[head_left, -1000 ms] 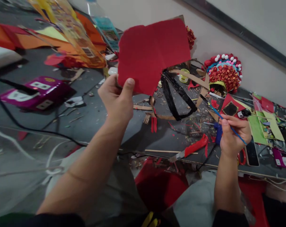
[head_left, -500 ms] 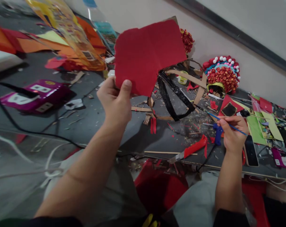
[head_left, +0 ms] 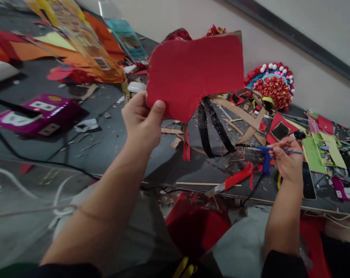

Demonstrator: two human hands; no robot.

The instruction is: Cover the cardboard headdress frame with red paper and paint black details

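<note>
My left hand (head_left: 144, 121) grips the lower left corner of a red cardboard piece (head_left: 195, 73), thumb in front and fingers behind. Below the red piece extend black-painted strips (head_left: 218, 123) that meet in a pointed loop, with bare brown cardboard strips (head_left: 238, 112) to their right. My right hand (head_left: 287, 158) pinches a thin blue paintbrush (head_left: 264, 147). The brush's dark tip is at the lower right corner of the black loop; whether it touches is unclear.
A red-handled cutter (head_left: 238, 176), a blue glue gun (head_left: 266, 162) and a phone (head_left: 308, 183) lie near the table's front edge. A purple power strip (head_left: 44, 114) with a black cable sits left. A beaded red ornament (head_left: 271, 87) leans at the wall.
The red piece has turned and shifted right and slightly down, with the black loop lower. My right hand has moved slightly up and left, and the brush lies flatter.
</note>
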